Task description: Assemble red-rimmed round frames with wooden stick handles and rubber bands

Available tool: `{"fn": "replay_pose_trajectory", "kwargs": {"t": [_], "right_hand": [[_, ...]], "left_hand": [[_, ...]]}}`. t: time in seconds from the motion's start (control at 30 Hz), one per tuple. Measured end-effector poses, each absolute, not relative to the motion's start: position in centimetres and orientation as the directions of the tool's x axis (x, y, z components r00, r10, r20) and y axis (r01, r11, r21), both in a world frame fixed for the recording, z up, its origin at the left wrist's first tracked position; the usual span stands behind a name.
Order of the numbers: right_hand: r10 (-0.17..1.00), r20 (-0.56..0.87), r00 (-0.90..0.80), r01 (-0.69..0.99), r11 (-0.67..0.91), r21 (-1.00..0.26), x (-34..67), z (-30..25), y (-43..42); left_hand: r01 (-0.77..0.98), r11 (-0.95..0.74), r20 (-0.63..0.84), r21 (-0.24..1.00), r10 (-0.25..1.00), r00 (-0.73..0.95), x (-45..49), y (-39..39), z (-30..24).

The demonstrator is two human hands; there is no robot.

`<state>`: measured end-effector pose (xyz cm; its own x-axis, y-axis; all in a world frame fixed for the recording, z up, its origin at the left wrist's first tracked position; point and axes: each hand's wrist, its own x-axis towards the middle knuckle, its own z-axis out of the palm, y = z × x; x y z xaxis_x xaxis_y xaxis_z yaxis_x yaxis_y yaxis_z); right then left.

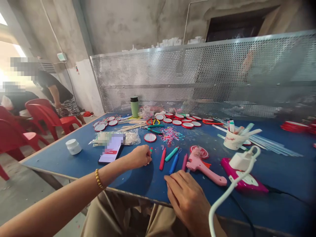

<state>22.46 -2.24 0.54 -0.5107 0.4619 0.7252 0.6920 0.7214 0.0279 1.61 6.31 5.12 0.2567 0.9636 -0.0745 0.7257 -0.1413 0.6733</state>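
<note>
My left hand (139,156) rests on the blue table (74,164) as a closed fist, and a small red and green tip pokes out of it. My right hand (189,197) lies near the table's front edge with its fingers curled down on the surface; I cannot see anything in it. Just beyond my hands lie a red pen (162,158), a teal pen (171,153), a blue pen (174,162) and a pink pen (184,162). A pink glue gun (204,166) lies to the right of them.
A phone (111,149) lies left of my left hand, with a white jar (73,146) further left. Red-rimmed round discs (176,120), wooden sticks, pliers and a green bottle (134,107) fill the back. A cup of sticks (233,138), a pink power strip (243,177) and a white cable (229,191) are on the right. A person stands by red chairs (46,117) at left.
</note>
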Motion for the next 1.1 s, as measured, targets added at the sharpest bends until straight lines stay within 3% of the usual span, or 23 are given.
{"fn": "replay_pose_trajectory", "kwargs": {"t": [0.2, 0.33, 0.4, 0.53, 0.87, 1.1], "right_hand": [[0.423, 0.742, -0.520, 0.697, 0.712, 0.082, 22.5, 0.3, -2.4], [0.396, 0.766, -0.506, 0.695, 0.714, 0.090, 22.5, 0.2, -2.4], [0.386, 0.781, -0.492, 0.701, 0.707, 0.092, 22.4, 0.1, -2.4], [0.394, 0.787, -0.474, 0.730, 0.676, 0.100, 22.3, 0.1, -2.4], [0.436, 0.774, -0.458, 0.766, 0.635, 0.096, 22.1, 0.7, -3.1], [0.520, 0.769, -0.372, 0.803, 0.595, -0.014, 22.0, 1.1, -3.8]], "left_hand": [[0.749, -0.177, -0.056, 0.638, 0.960, 0.274, -0.5, 5.1, 5.7], [0.851, -0.374, 0.247, 0.369, 0.922, 0.298, -1.6, 2.8, 5.6], [0.854, -0.444, 0.322, 0.272, 0.878, 0.354, -1.3, 1.5, 5.2], [0.824, -0.550, 0.346, 0.139, 0.806, 0.479, -0.4, -0.4, 4.0], [0.787, -0.617, 0.468, -0.014, 0.692, 0.551, -0.9, -0.6, 0.8], [0.667, -0.727, 0.575, -0.162, 0.480, 0.663, -2.6, 0.7, -1.4]]}}
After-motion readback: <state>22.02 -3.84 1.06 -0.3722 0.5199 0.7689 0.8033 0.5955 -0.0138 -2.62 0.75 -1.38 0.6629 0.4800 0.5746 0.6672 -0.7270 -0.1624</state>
